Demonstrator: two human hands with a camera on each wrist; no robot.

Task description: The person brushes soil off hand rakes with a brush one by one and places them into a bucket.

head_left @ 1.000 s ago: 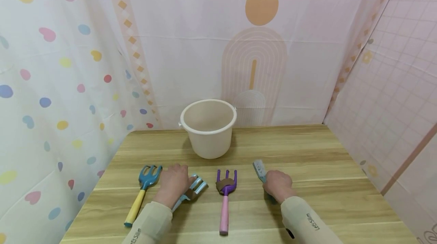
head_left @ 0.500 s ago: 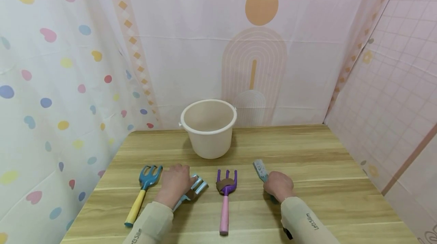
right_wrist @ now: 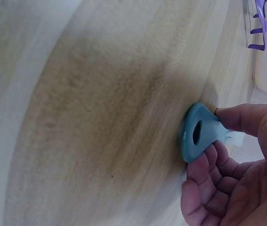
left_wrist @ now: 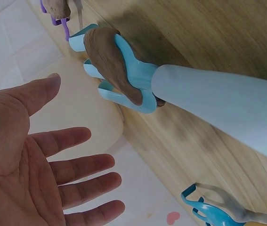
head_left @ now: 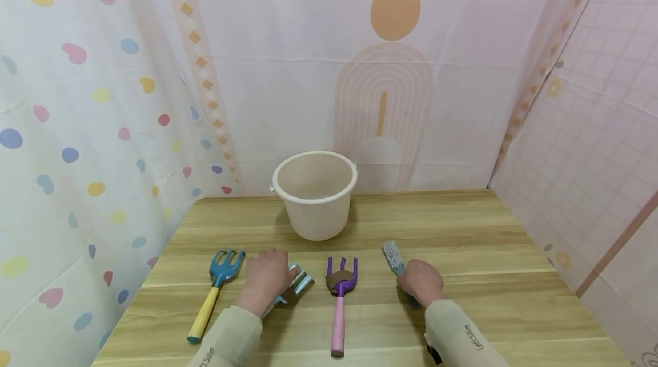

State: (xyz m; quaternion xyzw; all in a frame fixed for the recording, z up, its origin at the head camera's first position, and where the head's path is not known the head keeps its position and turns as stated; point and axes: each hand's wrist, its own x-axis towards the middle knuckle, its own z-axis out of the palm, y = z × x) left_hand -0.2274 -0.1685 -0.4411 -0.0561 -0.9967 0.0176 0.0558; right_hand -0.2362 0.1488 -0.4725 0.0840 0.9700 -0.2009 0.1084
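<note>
My left hand [head_left: 265, 278] hovers over a light blue garden hand rake [left_wrist: 145, 77], its fingers spread and the palm bare in the left wrist view. A lump of brown clay-like stuff [left_wrist: 109, 59] clings across the prongs of that rake. With curled fingers and thumb, my right hand [head_left: 421, 282] grips a brush [head_left: 393, 257] by its teal handle [right_wrist: 204, 129], which has a hole in its end. Pale bristles of the brush face up in the head view. Between the hands lies a purple hand rake [head_left: 339, 310] with a pink handle, also bearing a brown lump [head_left: 337, 279].
A cream bucket [head_left: 317, 216] stands at the back of the wooden table [head_left: 488, 241]. Left of my left hand lies a dark blue hand rake [head_left: 216, 293] with a yellow handle. Patterned curtains [head_left: 288, 70] hang behind the table and at its sides.
My left hand has drifted slightly to the right over the light blue hand rake. My right hand keeps its grip on the brush, nearly still.
</note>
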